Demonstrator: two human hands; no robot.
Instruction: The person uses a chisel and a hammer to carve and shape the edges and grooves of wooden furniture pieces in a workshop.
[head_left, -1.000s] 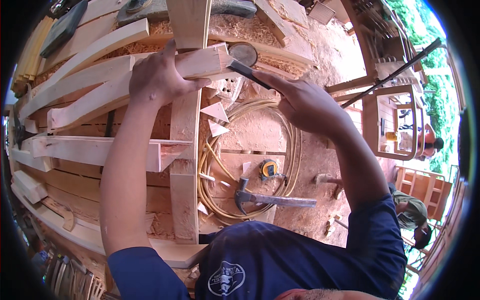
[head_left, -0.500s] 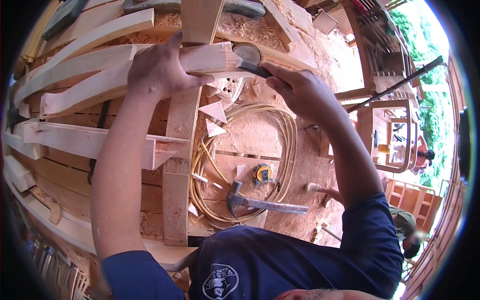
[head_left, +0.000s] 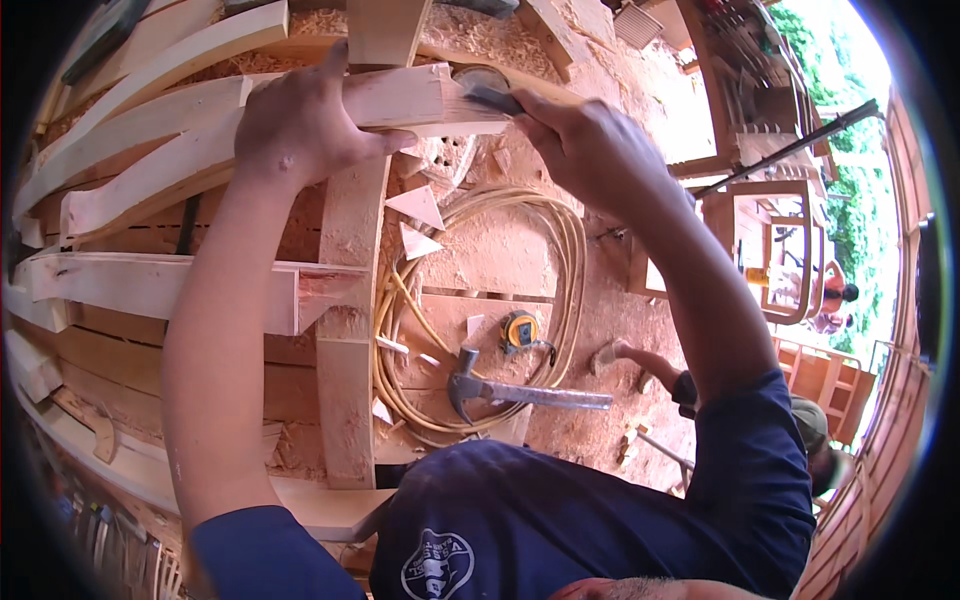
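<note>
My right hand is closed round a chisel, its handle hidden in my fist. The dark, flat blade lies at the cut end of a pale, curved wooden piece. My left hand lies over this piece from above and grips it, thumb stretched along its near side. The fingers on the far side are partly hidden. Under the piece runs a long upright-looking board. Close to the blade sits a round, greyish disc-like thing, partly covered.
A coiled yellowish hose surrounds a tape measure; a claw hammer lies across it. Triangular offcuts lie near the board. Other shaped timbers are at left. One person crouches at right; another is farther off.
The view has shifted slightly, so the bench things sit a little higher and further left. The chisel blade stays at the wood's end. The person at right has moved a leg.
</note>
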